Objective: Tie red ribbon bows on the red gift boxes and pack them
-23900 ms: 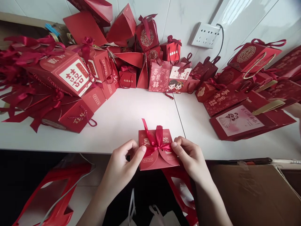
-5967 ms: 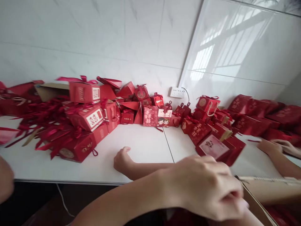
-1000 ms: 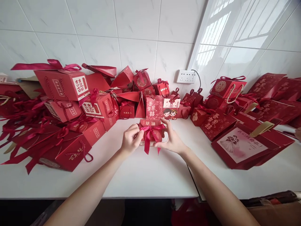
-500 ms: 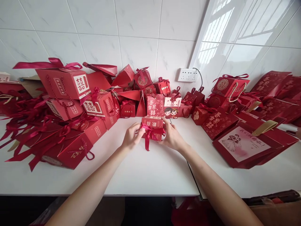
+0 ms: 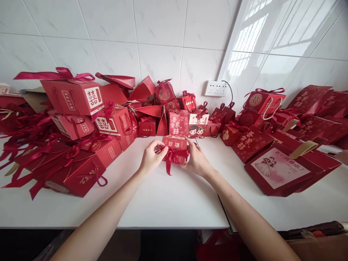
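Note:
A small red gift box (image 5: pixel 178 143) with pale printed characters sits on the white table in front of me. Round it runs a dark pink satin ribbon (image 5: pixel 174 156), tied in a bow with one tail hanging down the front. At the box's left side, my left hand (image 5: pixel 154 155) pinches a loop of the bow between thumb and fingers. My right hand (image 5: pixel 197 157) wraps round the right side, its fingers partly hidden behind the box. Right behind the box stand a red patterned gift box (image 5: pixel 178 124) and a box with two cartoon figures (image 5: pixel 197 130).
On the left, red gift boxes (image 5: pixel 72 96) are piled up with ribbons trailing. More red boxes and bags (image 5: pixel 277 168) fill the right side. A white power strip (image 5: pixel 215 88) is on the tiled wall. A dark seam splits the white table (image 5: pixel 174 203).
The view has shifted slightly. Both hands keep their hold, and the box with its bow looks almost the same, tipped very slightly.

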Demonstrator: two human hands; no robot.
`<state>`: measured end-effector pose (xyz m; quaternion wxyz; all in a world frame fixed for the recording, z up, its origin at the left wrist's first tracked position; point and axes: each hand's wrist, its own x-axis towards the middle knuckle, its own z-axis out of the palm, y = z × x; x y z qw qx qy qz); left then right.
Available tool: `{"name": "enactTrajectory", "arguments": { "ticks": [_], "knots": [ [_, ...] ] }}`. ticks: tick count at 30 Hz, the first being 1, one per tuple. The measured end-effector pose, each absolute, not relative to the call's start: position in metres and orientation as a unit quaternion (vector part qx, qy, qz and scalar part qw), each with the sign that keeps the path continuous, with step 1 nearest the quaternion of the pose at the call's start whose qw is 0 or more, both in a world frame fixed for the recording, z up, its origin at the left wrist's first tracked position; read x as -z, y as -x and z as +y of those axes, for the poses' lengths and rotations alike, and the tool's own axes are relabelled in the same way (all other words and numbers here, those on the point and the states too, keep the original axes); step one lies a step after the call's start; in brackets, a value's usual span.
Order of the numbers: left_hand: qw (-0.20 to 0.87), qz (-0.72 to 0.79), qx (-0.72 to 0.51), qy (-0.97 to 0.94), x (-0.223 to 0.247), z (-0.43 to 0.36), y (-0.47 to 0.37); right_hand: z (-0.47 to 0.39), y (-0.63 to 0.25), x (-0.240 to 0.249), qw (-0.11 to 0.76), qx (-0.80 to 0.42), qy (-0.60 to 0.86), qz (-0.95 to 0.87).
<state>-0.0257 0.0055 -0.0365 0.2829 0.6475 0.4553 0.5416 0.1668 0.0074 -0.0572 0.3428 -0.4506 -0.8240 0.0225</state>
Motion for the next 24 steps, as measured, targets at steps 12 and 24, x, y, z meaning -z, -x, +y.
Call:
{"name": "enactTrajectory", "arguments": {
  "ticks": [12,24],
  "knots": [
    [0.363,0.516,-0.521,-0.574,0.0382,0.0064,0.0233,0.0066,-0.1675,0.0528,0.331,-0.035,0.488,-0.807],
    [0.426,0.360,-0.497,-0.665,0.0412,0.0117,0.0324,0.0121,-0.1731,0.0568,0.348,-0.047,0.480,-0.804]
  ]
}}
